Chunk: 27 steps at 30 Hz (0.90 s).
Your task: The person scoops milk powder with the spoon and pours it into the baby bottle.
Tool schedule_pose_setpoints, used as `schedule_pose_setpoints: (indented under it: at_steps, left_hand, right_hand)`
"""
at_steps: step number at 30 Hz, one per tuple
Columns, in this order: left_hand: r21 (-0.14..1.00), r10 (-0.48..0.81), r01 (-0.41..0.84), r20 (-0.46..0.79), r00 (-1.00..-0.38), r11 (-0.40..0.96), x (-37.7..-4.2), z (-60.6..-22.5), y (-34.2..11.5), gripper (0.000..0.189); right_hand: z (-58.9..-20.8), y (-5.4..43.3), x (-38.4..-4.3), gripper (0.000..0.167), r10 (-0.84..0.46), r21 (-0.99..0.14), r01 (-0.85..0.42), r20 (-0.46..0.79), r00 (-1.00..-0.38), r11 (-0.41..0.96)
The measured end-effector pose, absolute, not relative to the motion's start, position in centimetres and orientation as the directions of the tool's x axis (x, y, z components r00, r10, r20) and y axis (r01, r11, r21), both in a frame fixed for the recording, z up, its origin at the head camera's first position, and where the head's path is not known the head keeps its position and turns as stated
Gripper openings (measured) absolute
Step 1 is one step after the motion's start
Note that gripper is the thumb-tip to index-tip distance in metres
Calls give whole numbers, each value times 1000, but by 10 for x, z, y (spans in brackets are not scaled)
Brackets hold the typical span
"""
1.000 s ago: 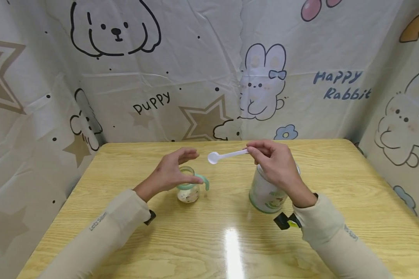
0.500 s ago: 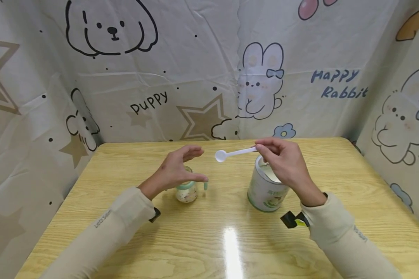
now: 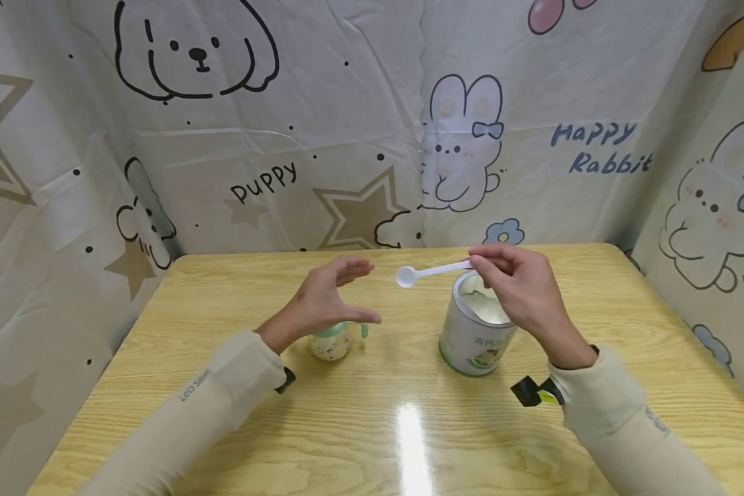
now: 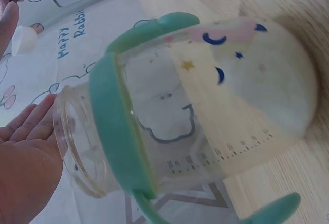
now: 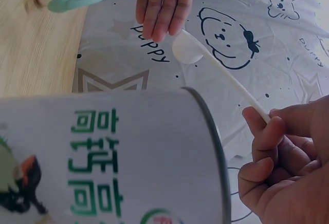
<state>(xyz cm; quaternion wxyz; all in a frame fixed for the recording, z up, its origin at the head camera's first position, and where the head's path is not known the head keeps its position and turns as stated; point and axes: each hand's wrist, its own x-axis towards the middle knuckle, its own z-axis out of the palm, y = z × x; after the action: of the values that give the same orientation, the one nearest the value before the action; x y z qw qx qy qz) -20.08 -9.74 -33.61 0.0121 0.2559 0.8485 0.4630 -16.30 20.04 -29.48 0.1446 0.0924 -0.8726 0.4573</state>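
My right hand (image 3: 523,286) pinches a white measuring scoop (image 3: 440,269) by its handle end, over the rim of a tin. The scoop's round bowl points left toward my left hand (image 3: 325,296), apart from its fingers. That hand holds nothing; its fingers and thumb are spread, just above and behind a baby bottle's open neck. The baby bottle (image 4: 121,126) is clear, with a green collar, green handles and printed moons and stars. It stands upright on the table, its neck hidden by my hand in the head view. The lidless tin (image 3: 471,344) holds white powder.
Both things stand on a light wooden table (image 3: 273,427). A cloth (image 3: 335,151) printed with cartoon animals and stars hangs behind the table's far edge and along both sides.
Both hands have shifted right, the scoop moving with the right one away from the bottle. The powder in the tin has come into view. Bottle and tin stay in place.
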Motion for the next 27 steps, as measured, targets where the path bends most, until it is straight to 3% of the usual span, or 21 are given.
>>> schedule_pose_setpoints:
  at_steps: [27]
  left_hand:
    - [833,485,401,188,-854,383,-196,-334,-67,92]
  right_hand:
    - [-295,238,-155,31,59,-738,-230,343,-938,634]
